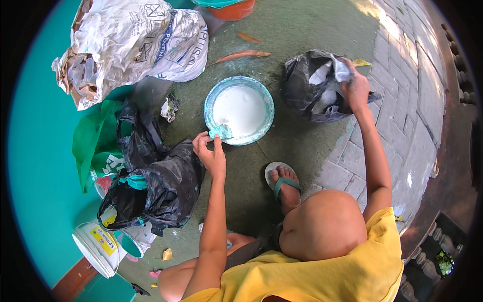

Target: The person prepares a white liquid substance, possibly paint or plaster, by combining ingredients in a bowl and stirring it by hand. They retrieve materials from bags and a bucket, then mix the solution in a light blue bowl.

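Observation:
A round basin (pixel 270 111) with a paint-smeared teal rim stands in front of me, holding white liquid (pixel 239 105). At its near left edge, my left hand (pixel 211 157) pinches a wet teal piece of sponge or cloth (pixel 220 132), which touches the rim and the liquid. Off to the right, my right hand (pixel 356 90) reaches over a crumpled black plastic bag (pixel 301 90). Its fingers are closed round a pale, shiny, see-through item (pixel 342 71), blurred and too unclear to name. Whitish lumps show inside the bag's mouth.
A large torn paper sack (pixel 136 40) lies at the far left. Nearer are another black bag (pixel 173 186), a green bag (pixel 95 141) and a white bucket (pixel 95 249) by the teal wall. An orange tub (pixel 231 11) stands at the back. Paving (pixel 392 110) runs along the right.

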Motion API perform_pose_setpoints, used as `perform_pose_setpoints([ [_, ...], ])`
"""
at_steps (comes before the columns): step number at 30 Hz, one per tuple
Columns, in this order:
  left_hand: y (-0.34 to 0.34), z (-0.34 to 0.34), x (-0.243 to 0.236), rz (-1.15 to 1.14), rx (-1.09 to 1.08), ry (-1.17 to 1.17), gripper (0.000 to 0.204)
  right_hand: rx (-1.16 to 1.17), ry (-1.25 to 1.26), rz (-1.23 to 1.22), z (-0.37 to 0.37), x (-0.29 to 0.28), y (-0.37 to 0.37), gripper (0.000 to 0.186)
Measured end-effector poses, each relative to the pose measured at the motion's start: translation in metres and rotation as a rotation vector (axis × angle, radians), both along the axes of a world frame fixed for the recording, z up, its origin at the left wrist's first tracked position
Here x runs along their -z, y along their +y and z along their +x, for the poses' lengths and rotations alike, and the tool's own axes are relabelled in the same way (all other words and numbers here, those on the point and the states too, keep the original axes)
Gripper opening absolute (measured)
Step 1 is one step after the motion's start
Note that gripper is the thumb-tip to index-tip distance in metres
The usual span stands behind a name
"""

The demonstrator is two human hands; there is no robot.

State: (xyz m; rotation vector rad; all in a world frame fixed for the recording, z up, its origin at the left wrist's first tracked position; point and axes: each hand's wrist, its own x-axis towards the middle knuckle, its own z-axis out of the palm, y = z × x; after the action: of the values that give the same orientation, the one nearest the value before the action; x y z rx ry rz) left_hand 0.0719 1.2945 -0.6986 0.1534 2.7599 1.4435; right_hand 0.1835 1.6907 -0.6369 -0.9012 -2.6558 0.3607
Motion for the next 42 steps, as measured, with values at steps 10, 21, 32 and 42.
perform_pose_setpoints([
  [10,0.016,0.006,-0.008,0.154,0.047,0.004,0.018,-0.387,-0.263,0.128,0.013,-0.002,-0.016,0.062],
  [21,0.054,0.022,-0.049,0.342,0.435,-0.108,0.014,-0.406,-0.148,-0.077,0.035,-0.017,-0.029,0.060],
  [32,0.155,0.051,0.002,0.209,1.089,-0.692,0.027,-0.308,-0.133,-0.233,0.045,0.022,-0.004,0.053],
  [42,0.174,0.041,0.003,0.463,1.141,-0.915,0.029,-0.168,-0.123,-0.972,0.039,0.039,0.025,0.056],
])
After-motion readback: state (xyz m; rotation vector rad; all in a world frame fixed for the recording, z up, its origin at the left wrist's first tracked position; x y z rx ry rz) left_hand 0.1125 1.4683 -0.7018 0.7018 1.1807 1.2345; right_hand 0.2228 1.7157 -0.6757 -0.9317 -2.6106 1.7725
